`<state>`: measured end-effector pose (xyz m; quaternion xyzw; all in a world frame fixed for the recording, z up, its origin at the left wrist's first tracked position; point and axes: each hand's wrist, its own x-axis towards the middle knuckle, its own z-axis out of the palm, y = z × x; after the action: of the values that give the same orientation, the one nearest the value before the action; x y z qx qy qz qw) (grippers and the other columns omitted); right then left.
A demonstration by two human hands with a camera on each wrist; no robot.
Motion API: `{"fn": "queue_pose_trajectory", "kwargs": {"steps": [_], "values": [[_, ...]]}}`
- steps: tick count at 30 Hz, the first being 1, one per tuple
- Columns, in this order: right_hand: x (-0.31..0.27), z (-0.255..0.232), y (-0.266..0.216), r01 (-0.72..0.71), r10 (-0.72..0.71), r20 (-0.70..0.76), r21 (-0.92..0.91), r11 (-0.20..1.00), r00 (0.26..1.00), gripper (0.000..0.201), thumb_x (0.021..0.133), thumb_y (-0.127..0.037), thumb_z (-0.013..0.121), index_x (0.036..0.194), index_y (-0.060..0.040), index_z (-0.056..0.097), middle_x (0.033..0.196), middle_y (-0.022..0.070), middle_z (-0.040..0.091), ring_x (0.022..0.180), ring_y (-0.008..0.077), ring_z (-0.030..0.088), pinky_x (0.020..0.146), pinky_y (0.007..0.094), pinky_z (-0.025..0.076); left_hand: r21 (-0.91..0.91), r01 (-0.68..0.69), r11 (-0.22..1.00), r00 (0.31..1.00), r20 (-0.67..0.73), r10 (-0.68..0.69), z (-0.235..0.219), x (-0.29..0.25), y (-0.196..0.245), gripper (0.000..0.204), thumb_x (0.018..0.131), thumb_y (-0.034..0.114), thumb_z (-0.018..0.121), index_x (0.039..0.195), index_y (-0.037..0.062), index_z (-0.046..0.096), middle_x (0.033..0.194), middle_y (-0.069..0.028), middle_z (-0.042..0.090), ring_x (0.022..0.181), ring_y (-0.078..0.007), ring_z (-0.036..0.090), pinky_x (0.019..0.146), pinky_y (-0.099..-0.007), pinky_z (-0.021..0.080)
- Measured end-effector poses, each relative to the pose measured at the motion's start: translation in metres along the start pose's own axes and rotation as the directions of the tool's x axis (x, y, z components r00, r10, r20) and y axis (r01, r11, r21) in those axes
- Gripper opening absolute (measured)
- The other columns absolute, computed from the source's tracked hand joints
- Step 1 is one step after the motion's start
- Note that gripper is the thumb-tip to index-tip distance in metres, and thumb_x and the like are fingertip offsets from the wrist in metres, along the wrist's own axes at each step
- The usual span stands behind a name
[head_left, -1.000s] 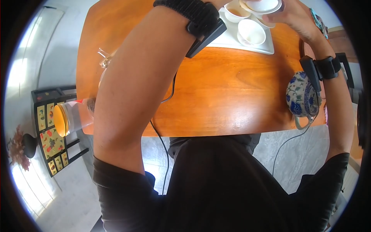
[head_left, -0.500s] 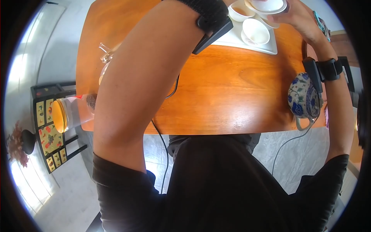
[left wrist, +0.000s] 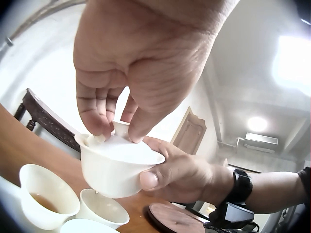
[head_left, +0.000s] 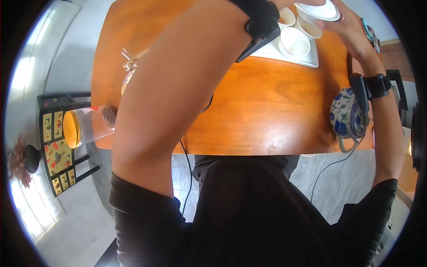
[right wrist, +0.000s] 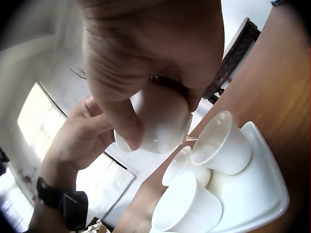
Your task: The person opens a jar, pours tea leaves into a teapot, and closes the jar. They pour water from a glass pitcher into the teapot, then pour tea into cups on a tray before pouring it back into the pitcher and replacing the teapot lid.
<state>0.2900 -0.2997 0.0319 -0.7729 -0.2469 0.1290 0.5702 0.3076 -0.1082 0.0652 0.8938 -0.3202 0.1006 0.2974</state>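
My right hand (right wrist: 150, 43) holds a white lidded tea bowl (left wrist: 112, 170) by its rim, thumb on one side and fingers on the other. From above, my left hand (left wrist: 141, 63) pinches the knob of its lid (left wrist: 125, 148). The bowl is tilted over white cups, and a thin stream runs from its edge toward one cup (right wrist: 228, 150) in the right wrist view. Amber tea shows in another cup (left wrist: 48, 194). The nearest cup (head_left: 295, 42) stands on the white tray (head_left: 311, 58). In the head view, the left hand is mostly beyond the top edge.
A blue-and-white teapot (head_left: 347, 115) stands near the table's right edge, below my right wrist. At left is a clear jar with a yellow lid (head_left: 71, 129). Glassware (head_left: 129, 60) is partly hidden behind my left forearm. A black cable (head_left: 187, 164) hangs over the front edge.
Both hands and the tea bowl have shifted to the right over the cups. The left forearm has swung right too. The head view has moved slightly.
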Motion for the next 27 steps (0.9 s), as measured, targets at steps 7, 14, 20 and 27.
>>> {"fn": "queue_pose_trajectory", "kwargs": {"steps": [7, 14, 20, 27], "values": [[-0.005, -0.006, -0.008, 0.033, -0.032, -0.01, 0.094, 0.995, 0.999, 0.081, 0.069, -0.003, 0.089, 0.14, -0.0016, 0.049, 0.131, 0.0046, 0.062, 0.121, 0.0164, 0.057, 0.109, 0.0324, 0.044, -0.027, -0.041, 0.999, 0.999, -0.037, 0.04, 0.0, 0.008, 0.013, 0.026, 0.08, 0.019, 0.071, 0.094, -0.0031, 0.075, 0.097, -0.0311, 0.07, 0.095, -0.0418, 0.071, 0.083, -0.0471, 0.055], [-0.014, -0.036, 0.029, 0.051, -0.055, -0.133, -0.035, 0.998, 0.989, 0.086, 0.076, -0.009, 0.084, 0.15, -0.0054, 0.041, 0.139, 0.006, 0.056, 0.134, 0.0198, 0.049, 0.117, 0.0332, 0.033, -0.003, -0.222, 0.975, 0.954, -0.208, 0.217, 0.024, 0.02, 0.001, 0.018, 0.079, 0.013, 0.068, 0.086, -0.0029, 0.071, 0.087, -0.0281, 0.07, 0.084, -0.0421, 0.07, 0.077, -0.0464, 0.056], [-0.015, -0.023, 0.012, 0.027, -0.024, -0.133, 0.019, 0.999, 0.991, 0.08, 0.074, -0.006, 0.085, 0.143, -0.0073, 0.045, 0.128, 0.0053, 0.06, 0.125, 0.0193, 0.053, 0.111, 0.032, 0.04, -0.019, -0.077, 0.997, 0.991, -0.114, 0.074, 0.012, 0.003, 0.014, 0.026, 0.088, 0.016, 0.067, 0.109, 0.0012, 0.073, 0.092, -0.0227, 0.072, 0.071, -0.0357, 0.072, 0.06, -0.0434, 0.06], [-0.032, -0.018, -0.022, -0.019, 0.019, -0.088, -0.004, 1.0, 0.996, 0.084, 0.069, -0.002, 0.087, 0.142, -0.0076, 0.046, 0.128, 0.006, 0.061, 0.124, 0.0197, 0.055, 0.109, 0.0335, 0.043, -0.009, 0.015, 1.0, 1.0, -0.005, -0.015, -0.014, -0.014, 0.043, 0.03, 0.087, 0.017, 0.071, 0.113, 0.0013, 0.071, 0.094, -0.0229, 0.072, 0.079, -0.036, 0.072, 0.067, -0.043, 0.059]]}}
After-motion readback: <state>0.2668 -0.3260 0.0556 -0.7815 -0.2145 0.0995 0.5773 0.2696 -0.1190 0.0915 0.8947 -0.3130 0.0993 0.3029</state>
